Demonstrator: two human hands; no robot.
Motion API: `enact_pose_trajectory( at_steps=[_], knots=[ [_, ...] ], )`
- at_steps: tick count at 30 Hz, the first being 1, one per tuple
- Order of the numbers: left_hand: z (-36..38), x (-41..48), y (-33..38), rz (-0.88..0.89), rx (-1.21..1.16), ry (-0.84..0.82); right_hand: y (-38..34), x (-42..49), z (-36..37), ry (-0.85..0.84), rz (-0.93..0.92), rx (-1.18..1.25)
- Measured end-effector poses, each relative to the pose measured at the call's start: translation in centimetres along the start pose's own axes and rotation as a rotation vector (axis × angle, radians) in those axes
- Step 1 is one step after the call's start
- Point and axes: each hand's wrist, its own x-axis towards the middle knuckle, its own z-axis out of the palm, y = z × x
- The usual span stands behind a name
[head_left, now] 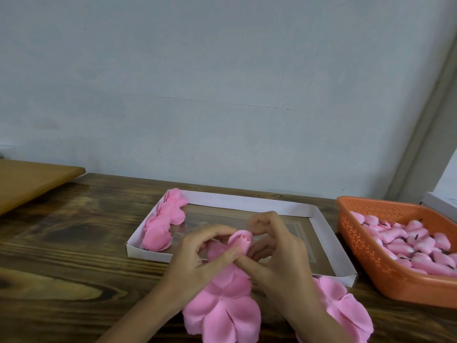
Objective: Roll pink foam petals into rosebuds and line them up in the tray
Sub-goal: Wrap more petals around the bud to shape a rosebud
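Note:
A half-rolled pink rosebud sits between my two hands, just above the front edge of the white cardboard tray. My left hand pinches its petals from the left. My right hand curls round it from the right, thumb against the base. A long strip of pink foam petals hangs from the bud toward me over the table. Three finished pink rosebuds lie in a row along the tray's left side.
An orange plastic basket of pink foam pieces stands at the right. More pink petals lie under my right wrist. A lighter wooden board sits at far left on the dark wooden table. A wall stands behind.

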Motion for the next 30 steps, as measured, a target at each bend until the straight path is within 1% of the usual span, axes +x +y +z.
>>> enact_pose_trajectory(
  at_steps=[4, 6, 9, 11, 13, 15, 19, 22, 26, 30],
  knots=[
    [-0.3, 0.0, -0.3, -0.028, -0.011, -0.013, 0.0, 0.3, -0.2, -0.01, -0.064, 0.005],
    [-0.6, 0.2, -0.3, -0.054, -0.07, 0.009, 0.2, 0.4, -0.3, -0.019, -0.086, -0.011],
    [-1.3, 0.6, -0.5, -0.21, -0.235, 0.028, 0.9, 0.7, -0.5, -0.004, -0.074, -0.013],
    [-1.7, 0.7, -1.1, -0.302, -0.29, 0.033, 1.3, 0.9, -0.7, 0.004, -0.063, 0.008],
    [-1.7, 0.9, -1.5, -0.368, -0.339, 0.104, 1.5, 1.1, -0.9, -0.011, -0.05, 0.031],
    [-1.6, 0.9, -1.6, -0.393, -0.374, 0.183, 1.7, 1.1, -0.9, -0.034, -0.04, 0.051],
    [-1.1, 0.8, -1.9, -0.367, -0.333, 0.323, 1.5, 0.9, -0.6, -0.063, -0.122, 0.022],
    [-0.6, 0.5, -1.6, -0.365, -0.346, 0.385, 1.1, 0.7, -0.5, -0.093, -0.153, 0.043],
    [0.0, 0.1, -0.8, -0.233, -0.254, 0.37, 0.9, 0.7, -0.4, -0.12, -0.171, 0.007],
    [0.5, -0.3, 0.1, -0.074, -0.192, 0.288, 0.6, 0.4, -0.2, -0.12, -0.152, -0.037]
  ],
)
